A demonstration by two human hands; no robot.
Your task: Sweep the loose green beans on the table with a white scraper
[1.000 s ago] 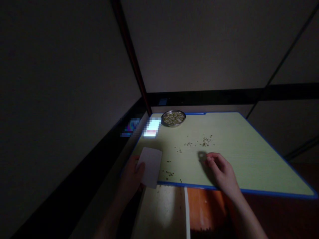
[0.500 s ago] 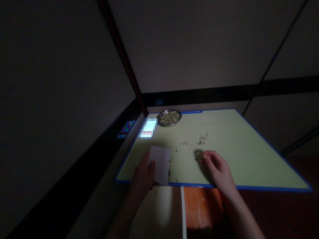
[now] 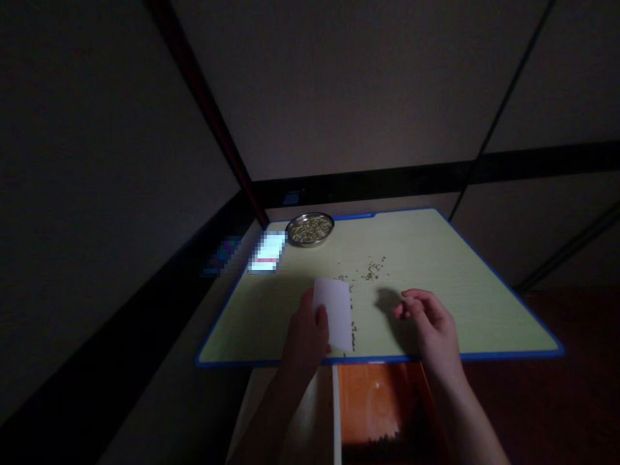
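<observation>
A sheet of white card point(image 3: 334, 313) stands on edge on the pale green tabletop point(image 3: 465, 310), slightly bent. My left hand point(image 3: 307, 332) is closed around its left side, thumb on the face toward me. Small dark seeds or beans point(image 3: 353, 336) lie in a row along the card's right edge. Beyond it sits a looser scatter of seeds point(image 3: 372, 270). My right hand point(image 3: 431, 323) hovers over the table to the right of the card, fingers curled in toward the thumb. Whatever may be between those fingertips is hidden.
A round metal dish point(image 3: 310, 231) holding many greenish seeds stands at the table's back left. Next to it lies a lit phone point(image 3: 268, 252), its screen blurred out. Blue trim point(image 3: 513, 355) edges the tabletop. Below the front edge is an orange surface point(image 3: 372, 394).
The card in my left hand has slid right across the table, and the seeds along its edge have shifted right with it. My right hand has moved slightly right. The view has turned a little.
</observation>
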